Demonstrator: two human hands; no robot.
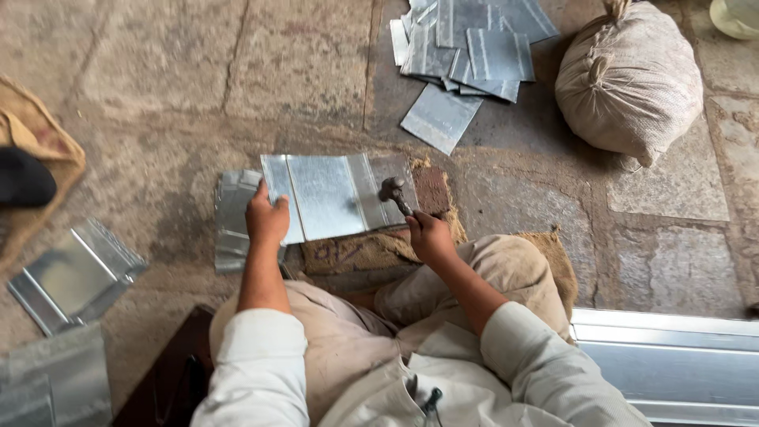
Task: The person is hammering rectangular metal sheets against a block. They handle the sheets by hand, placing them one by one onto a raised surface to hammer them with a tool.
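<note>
A shiny ribbed metal sheet lies flat on a block in front of me. My left hand presses down on its left edge, thumb and fingers gripping the sheet. My right hand is closed around the handle of a small dark hammer, whose head rests on or just above the sheet's right part. A rusty brown block shows at the sheet's right end. I sit cross-legged on the floor behind it.
A stack of similar sheets lies under the left side. More cut sheets are heaped at the top. A tied sack sits upper right. Bent sheets lie left, long metal strips lower right, burlap far left.
</note>
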